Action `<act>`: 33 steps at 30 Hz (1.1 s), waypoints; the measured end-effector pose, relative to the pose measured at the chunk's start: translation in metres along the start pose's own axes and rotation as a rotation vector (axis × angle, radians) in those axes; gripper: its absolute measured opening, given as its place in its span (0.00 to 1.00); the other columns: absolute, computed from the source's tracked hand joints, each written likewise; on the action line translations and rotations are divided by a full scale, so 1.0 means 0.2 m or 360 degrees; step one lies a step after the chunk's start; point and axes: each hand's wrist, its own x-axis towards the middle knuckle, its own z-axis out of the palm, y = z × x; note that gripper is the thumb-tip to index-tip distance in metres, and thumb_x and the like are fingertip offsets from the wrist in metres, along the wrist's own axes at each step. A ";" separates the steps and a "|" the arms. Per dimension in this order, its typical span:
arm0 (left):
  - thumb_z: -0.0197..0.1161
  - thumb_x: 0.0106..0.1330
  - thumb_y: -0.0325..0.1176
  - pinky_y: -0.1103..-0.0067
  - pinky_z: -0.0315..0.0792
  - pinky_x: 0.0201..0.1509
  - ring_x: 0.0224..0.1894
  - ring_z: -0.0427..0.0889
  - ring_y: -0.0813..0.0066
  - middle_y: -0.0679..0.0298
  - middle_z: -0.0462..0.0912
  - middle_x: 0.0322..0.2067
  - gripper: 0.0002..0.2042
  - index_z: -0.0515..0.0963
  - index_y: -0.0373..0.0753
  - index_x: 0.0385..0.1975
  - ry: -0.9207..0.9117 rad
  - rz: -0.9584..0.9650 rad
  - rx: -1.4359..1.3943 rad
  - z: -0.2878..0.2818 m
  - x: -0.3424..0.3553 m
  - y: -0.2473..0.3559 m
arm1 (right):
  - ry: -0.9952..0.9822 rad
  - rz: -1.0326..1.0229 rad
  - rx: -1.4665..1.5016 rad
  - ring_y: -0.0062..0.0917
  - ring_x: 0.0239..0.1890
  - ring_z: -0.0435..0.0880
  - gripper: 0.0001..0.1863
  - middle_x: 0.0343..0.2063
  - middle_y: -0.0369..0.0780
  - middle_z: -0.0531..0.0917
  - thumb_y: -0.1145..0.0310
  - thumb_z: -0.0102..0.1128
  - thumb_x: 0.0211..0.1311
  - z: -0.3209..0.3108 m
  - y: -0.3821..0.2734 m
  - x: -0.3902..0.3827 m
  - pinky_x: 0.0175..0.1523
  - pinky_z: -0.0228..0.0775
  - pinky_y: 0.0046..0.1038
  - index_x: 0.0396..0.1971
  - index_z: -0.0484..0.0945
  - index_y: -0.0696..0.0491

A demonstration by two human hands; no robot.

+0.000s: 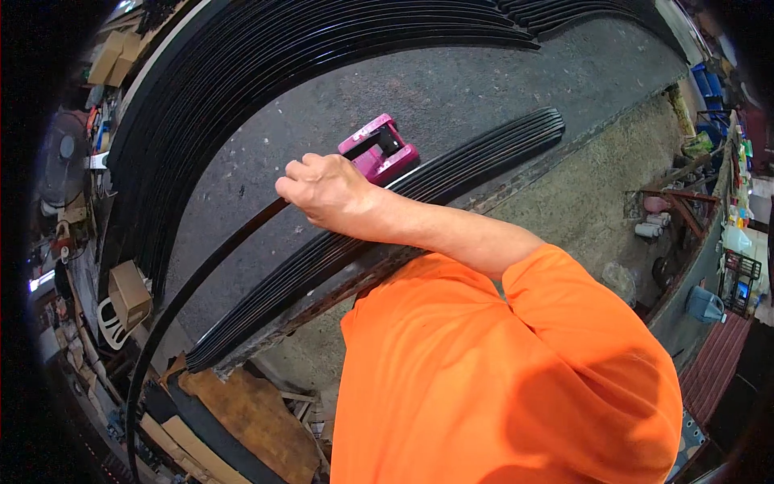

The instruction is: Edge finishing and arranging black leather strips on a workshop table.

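Observation:
My right hand [326,192] reaches across in front of me, its fingers closed round a long, thin black strip [197,278]. From that hand the strip bends down to the lower left, past the table's edge. Just beyond my fingers, a pink block-shaped device [389,161] with a dark slot rests on the table. A bundle of black strips [484,153] lies along the near side of the table, partly under my forearm. My left hand does not show.
Many more black strips [266,68] lie side by side along the dark table's [451,89] far and left sides. A cardboard box [129,294] and a white plastic chair [111,327] stand at the left. A blue watering can [705,305] is at the far right.

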 end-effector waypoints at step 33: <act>0.62 0.67 0.40 0.56 0.75 0.43 0.42 0.84 0.43 0.46 0.85 0.40 0.13 0.85 0.40 0.43 -0.0251 0.0390 -0.1731 -0.97 -0.36 1.93 | -0.0230 0.0723 -0.1387 0.43 0.34 0.84 0.04 0.32 0.41 0.83 0.66 0.59 0.63 -1.19 1.15 -0.89 0.36 0.77 0.44 0.36 0.77 0.47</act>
